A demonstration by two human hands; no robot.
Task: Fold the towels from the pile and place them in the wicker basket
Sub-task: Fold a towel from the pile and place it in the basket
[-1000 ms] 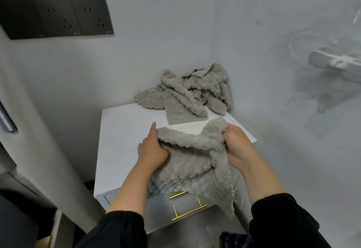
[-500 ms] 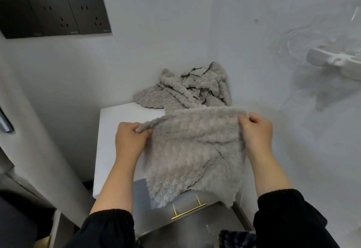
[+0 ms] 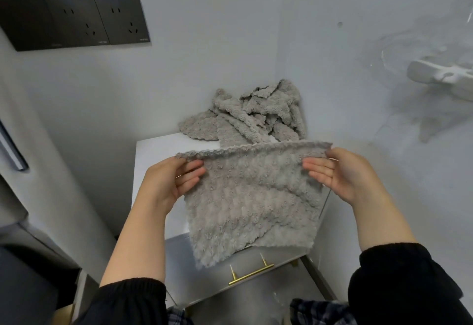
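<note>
Both hands are holding one grey towel spread in the air in front of the white surface.
The left hand (image 3: 174,181) and the right hand (image 3: 340,173) are each pinching an upper corner of the towel (image 3: 253,201), palms facing inward and forearms reaching forward. The towel's top edge is running left to right, rising slightly toward the right hand, and the cloth is hanging flat below it. The pile (image 3: 250,114) is lying behind on the surface (image 3: 153,160), in the wall corner.

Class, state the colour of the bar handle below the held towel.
The handle is gold; head view.
</note>
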